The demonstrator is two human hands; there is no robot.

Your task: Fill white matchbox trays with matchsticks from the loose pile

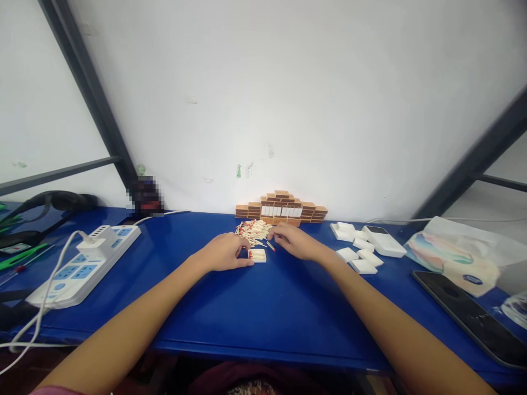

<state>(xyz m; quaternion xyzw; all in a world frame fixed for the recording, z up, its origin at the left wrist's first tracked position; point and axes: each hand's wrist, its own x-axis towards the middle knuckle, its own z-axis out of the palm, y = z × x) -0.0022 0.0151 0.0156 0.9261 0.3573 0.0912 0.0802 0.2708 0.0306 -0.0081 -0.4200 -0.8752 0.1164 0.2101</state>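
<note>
My left hand (222, 251) grips the left side of a small white matchbox tray (257, 260), its thumb along the near edge and its fingers behind. Matches with red heads lie inside the tray. Just beyond is a loose heap of matches (252, 229), pale sticks with red tips. My right hand (297, 240) rests at the right edge of this heap, fingers curled and pressed down. Whatever they hold, if anything, is too small to make out. Close below its fingertips lies a match (271, 247), apart from the heap.
Brown matchboxes (281, 203) are stacked in steps against the wall, with white trays among them. On the right are several white trays (363, 255), a white device (385, 241), a tissue pack (453, 258) and a phone (469, 312). A power strip (82, 269) with cables lies left.
</note>
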